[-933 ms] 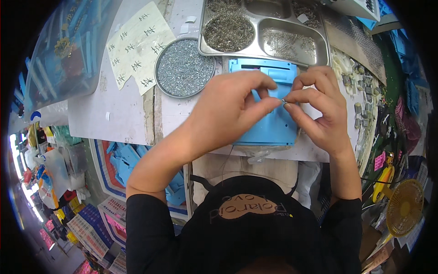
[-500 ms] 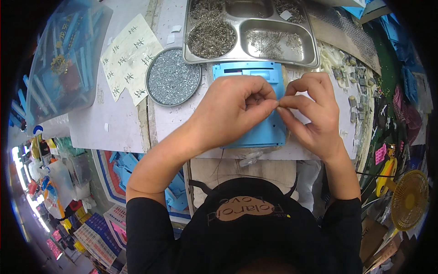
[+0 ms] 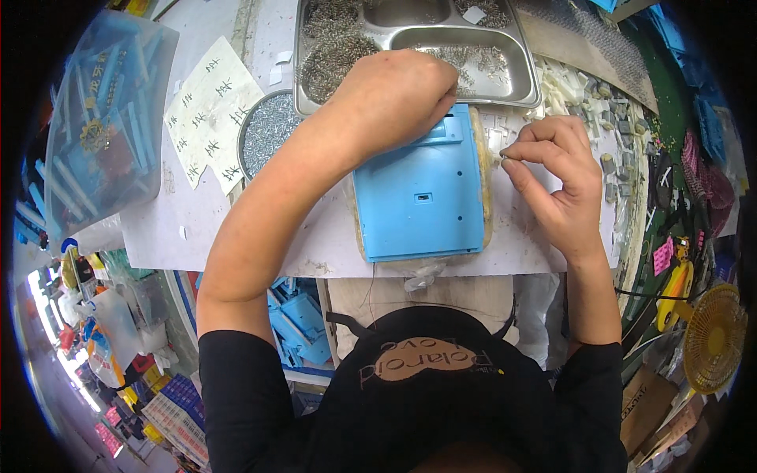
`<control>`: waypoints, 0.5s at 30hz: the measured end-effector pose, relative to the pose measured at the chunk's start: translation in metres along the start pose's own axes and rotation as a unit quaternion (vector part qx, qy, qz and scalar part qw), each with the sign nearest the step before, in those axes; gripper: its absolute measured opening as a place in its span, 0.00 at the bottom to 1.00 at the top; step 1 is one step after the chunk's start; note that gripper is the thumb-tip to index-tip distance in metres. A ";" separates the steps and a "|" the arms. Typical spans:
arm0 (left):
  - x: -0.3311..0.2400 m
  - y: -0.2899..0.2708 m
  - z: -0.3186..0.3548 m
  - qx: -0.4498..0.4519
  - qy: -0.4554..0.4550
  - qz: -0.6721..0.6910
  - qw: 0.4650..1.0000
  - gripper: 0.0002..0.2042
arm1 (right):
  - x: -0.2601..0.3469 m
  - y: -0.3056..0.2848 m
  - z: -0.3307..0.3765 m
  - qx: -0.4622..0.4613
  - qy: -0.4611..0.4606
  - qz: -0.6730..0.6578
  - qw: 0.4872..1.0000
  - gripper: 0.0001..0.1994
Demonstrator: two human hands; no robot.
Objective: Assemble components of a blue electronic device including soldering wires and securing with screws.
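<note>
Fingers (image 3: 526,148) of right hand (image 3: 563,173) pinched tiny silvery bit (image 3: 503,155), couldn't tell left hand's grip (image 3: 394,94), looked like parts-handling, needing steady aim next

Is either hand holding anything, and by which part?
The right hand pinches a tiny silvery piece between thumb and forefinger; which part is too small to tell. Left hand: fingertips hidden, cannot tell.

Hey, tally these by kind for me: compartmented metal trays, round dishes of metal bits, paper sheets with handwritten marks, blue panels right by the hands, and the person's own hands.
Compartmented metal tray: 1
Round dish: 1
Marked paper sheet: 1
Blue plastic panel: 1
Hands, left hand and right hand: 2
Total: 6
</note>
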State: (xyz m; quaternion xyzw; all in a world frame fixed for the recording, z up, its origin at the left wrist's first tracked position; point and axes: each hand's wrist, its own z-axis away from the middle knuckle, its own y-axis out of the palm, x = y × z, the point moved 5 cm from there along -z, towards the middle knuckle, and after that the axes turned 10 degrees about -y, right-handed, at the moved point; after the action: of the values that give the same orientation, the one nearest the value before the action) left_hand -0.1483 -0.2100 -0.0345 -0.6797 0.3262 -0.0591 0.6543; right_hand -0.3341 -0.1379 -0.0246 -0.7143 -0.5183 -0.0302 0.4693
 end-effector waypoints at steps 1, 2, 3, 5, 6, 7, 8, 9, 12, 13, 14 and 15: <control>-0.002 0.000 0.000 -0.011 0.016 -0.026 0.999 0.08 | 0.001 -0.001 0.000 0.002 -0.003 0.007 1.000 0.08; -0.002 0.001 -0.001 -0.002 0.027 -0.043 0.999 0.08 | 0.002 0.000 0.000 0.006 -0.013 0.015 1.000 0.08; -0.003 0.001 -0.003 0.006 0.039 -0.060 0.997 0.08 | 0.004 0.001 -0.001 0.010 -0.025 0.024 0.999 0.08; -0.003 -0.006 -0.004 0.036 0.028 -0.060 0.997 0.08 | 0.008 0.006 -0.005 0.025 -0.044 0.031 0.998 0.09; -0.002 -0.011 -0.007 0.058 0.010 -0.040 0.997 0.08 | 0.009 0.009 -0.006 0.035 -0.051 0.033 0.998 0.09; 0.000 -0.014 -0.007 0.080 -0.009 -0.021 0.997 0.08 | 0.010 0.013 -0.007 0.045 -0.058 0.034 0.997 0.09; -0.001 -0.021 -0.002 0.030 -0.010 0.005 1.000 0.08 | 0.011 0.016 -0.007 0.045 -0.064 0.029 0.996 0.10; -0.002 -0.028 0.008 -0.021 -0.013 0.030 0.999 0.08 | 0.012 0.020 -0.008 0.045 -0.073 0.022 0.996 0.10; -0.019 -0.028 0.048 -0.024 -0.086 0.179 0.980 0.07 | 0.015 0.022 -0.009 0.033 -0.086 0.015 0.996 0.11; -0.026 -0.024 0.062 0.000 -0.122 0.239 0.963 0.07 | 0.018 0.023 -0.009 0.027 -0.089 0.013 0.996 0.11; -0.029 -0.020 0.071 0.011 -0.155 0.266 0.951 0.07 | 0.020 0.023 -0.010 0.023 -0.095 0.017 0.995 0.11; -0.032 -0.015 0.080 0.019 -0.188 0.292 0.937 0.07 | 0.024 0.024 -0.011 0.019 -0.104 0.020 0.994 0.11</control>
State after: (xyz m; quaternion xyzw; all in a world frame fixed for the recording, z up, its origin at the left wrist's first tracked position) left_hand -0.1275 -0.1262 -0.0206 -0.5402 0.3803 0.2576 0.7051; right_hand -0.3000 -0.1289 -0.0211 -0.7151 -0.5499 0.0632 0.4268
